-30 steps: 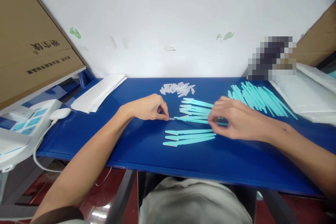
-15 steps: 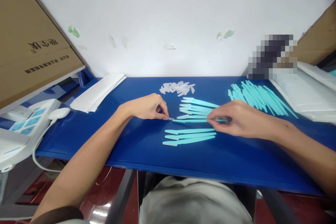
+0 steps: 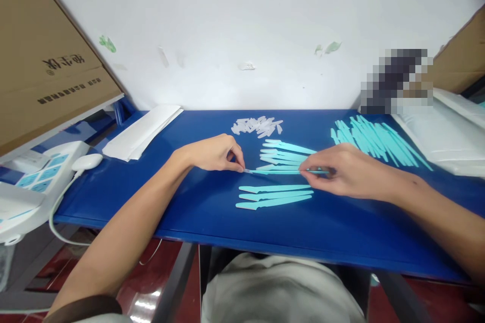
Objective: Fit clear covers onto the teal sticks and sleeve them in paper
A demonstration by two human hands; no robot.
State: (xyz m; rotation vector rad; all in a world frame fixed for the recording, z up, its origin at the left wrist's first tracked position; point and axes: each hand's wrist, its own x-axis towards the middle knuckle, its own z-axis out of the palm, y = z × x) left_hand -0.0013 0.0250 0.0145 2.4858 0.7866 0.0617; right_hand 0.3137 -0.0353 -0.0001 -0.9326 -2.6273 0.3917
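Observation:
My right hand (image 3: 346,171) pinches a turquoise eyebrow razor (image 3: 282,172) by its handle, holding it level with the blade end to the left. At that end, my left hand (image 3: 220,154) has thumb and forefinger closed on a small clear blade cap (image 3: 247,170). The cap meets the razor's tip; how far it covers the blade I cannot tell. Just behind lie several razors (image 3: 288,147) with pale ends, partly hidden by my right hand. Three more razors (image 3: 275,197) lie side by side nearer me. Beyond my left hand is a heap of clear caps (image 3: 257,125).
A larger pile of turquoise razors (image 3: 375,141) lies at the right on the blue table (image 3: 212,217). White sheets (image 3: 142,133) rest at the back left. A power strip (image 3: 45,176) with a white plug stands at left, white packages (image 3: 435,136) at right, and a white wall behind.
Both hands keep almost the same place, still joined at the cap and the razor's tip. The whole view has shifted very slightly.

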